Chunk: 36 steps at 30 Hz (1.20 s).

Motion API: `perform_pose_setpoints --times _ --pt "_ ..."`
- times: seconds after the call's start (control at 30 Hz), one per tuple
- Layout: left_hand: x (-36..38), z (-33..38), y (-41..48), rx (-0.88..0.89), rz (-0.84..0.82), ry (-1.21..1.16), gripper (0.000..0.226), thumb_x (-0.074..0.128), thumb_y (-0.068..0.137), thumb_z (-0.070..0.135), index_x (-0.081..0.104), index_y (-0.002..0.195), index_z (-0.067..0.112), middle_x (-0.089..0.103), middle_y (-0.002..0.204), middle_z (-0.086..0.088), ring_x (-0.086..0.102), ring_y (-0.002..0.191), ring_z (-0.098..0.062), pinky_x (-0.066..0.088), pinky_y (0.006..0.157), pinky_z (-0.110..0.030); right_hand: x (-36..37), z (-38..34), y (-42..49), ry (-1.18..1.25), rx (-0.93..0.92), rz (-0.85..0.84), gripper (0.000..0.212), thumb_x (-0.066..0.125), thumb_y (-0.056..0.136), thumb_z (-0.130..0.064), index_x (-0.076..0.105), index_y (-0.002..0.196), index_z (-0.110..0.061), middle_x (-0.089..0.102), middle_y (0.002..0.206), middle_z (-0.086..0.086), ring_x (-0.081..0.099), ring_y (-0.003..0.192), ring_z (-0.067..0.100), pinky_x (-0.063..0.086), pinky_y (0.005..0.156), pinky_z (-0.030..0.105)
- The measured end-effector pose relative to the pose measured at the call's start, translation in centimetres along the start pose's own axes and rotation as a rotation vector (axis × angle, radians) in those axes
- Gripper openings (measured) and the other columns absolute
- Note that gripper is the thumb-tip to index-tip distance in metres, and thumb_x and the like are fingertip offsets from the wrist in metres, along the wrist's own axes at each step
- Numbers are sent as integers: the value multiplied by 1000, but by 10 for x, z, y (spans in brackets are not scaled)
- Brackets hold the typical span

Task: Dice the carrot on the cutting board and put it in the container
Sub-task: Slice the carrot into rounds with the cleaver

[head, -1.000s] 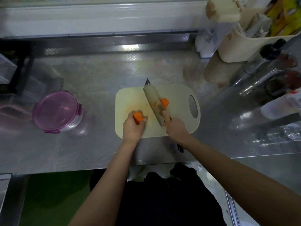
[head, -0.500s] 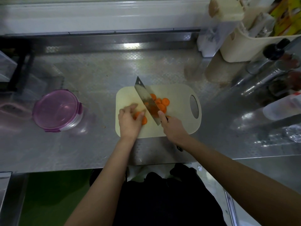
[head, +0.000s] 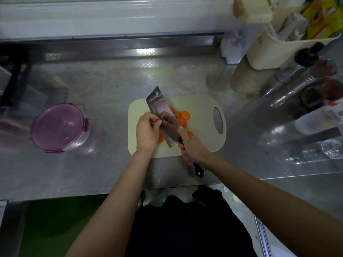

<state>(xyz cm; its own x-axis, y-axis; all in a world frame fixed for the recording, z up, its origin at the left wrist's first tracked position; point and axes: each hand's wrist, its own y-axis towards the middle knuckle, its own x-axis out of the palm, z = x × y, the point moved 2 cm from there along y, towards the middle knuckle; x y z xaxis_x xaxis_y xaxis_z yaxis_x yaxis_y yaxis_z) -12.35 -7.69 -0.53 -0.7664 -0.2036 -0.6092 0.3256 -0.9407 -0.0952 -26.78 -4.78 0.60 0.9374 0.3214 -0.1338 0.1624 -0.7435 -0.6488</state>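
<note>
Several orange carrot slices (head: 182, 117) lie on the cream cutting board (head: 202, 106), right of the cleaver (head: 162, 117). My right hand (head: 193, 149) grips the cleaver's black handle, and the wide blade is tilted up over the board with its flat face towards me. My left hand (head: 147, 132) is at the blade's left side, thumb and fingertips touching the flat of the blade. One carrot piece (head: 161, 139) peeks out under that hand. The round container (head: 59, 127) with its purple lid on stands on the counter, left of the board.
The steel counter (head: 111, 86) runs to a raised back ledge. At the right stand a cream tub (head: 274, 52) of packets, several bottles (head: 304, 75) and clear plastic items. A dark rack (head: 14, 75) is at the far left.
The carrot stub my left hand held is now cut into slices. The cleaver has lifted and tilted flat-face up, and my left hand has moved up to touch the blade.
</note>
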Motion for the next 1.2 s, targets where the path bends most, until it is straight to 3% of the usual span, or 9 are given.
perform_pose_setpoints --times 0.23,0.33,0.43,0.53,0.63,0.7,0.77,0.93,1.2 --pt "-1 -12 10 -271 -19 -213 36 70 81 13 50 110 8 63 94 -7 61 91 -21 49 88 -31 -2 0 1 29 24 -31 50 30 97 -54 27 60 -20 25 48 -4 22 31 4 19 34 14" --pt "-4 -20 14 -335 -1 -255 33 68 82 5 53 111 3 61 79 -1 60 77 -14 49 91 -33 -2 -1 1 19 -6 -25 49 30 98 -51 27 60 -20 25 47 -4 23 33 6 20 35 16" --pt "-7 -26 12 -296 39 -236 26 64 84 1 58 109 -2 56 72 4 51 66 -3 46 79 -22 -1 2 7 -122 -102 27 53 28 97 -52 29 56 -19 30 48 -2 28 38 8 25 42 24" --pt "-7 -25 4 -189 -22 -136 14 69 82 9 69 95 4 67 85 -4 58 74 -10 46 78 -22 -2 3 11 -119 -116 74 55 29 97 -54 31 52 -21 33 46 -3 31 38 8 26 46 26" --pt "-5 -22 -4 -110 -147 5 9 72 80 15 74 87 10 70 86 1 60 78 -9 42 77 -16 -3 1 15 -135 -106 77 54 28 97 -53 37 53 -23 36 49 -2 34 44 11 27 48 26" --pt "-5 -21 -7 -21 -186 156 11 70 81 17 75 90 13 70 90 4 60 87 -13 41 82 -17 -4 -1 16 -142 -127 95 59 27 98 -51 33 48 -21 34 45 -2 33 42 12 26 49 27" --pt "-5 -22 -7 67 -209 312 13 66 84 20 75 93 19 70 100 -1 56 100 -24 41 92 -30 -4 -2 16 -153 -136 108 61 27 99 -51 30 46 -20 33 40 -5 33 39 10 27 48 28" --pt "-3 -16 -9 133 -234 540 19 60 88 28 71 102 26 56 112 -7 44 106 -28 33 90 -35 -3 2 17 -123 -129 118 61 29 97 -53 32 44 -22 33 34 -8 33 38 8 27 48 28" --pt "-6 -19 -9 19 -192 414 56 67 82 31 47 133 25 42 132 -7 36 125 -27 30 103 -42 -1 7 17 -297 -169 171 58 27 99 -48 45 55 -15 47 55 -1 45 54 14 34 63 30"
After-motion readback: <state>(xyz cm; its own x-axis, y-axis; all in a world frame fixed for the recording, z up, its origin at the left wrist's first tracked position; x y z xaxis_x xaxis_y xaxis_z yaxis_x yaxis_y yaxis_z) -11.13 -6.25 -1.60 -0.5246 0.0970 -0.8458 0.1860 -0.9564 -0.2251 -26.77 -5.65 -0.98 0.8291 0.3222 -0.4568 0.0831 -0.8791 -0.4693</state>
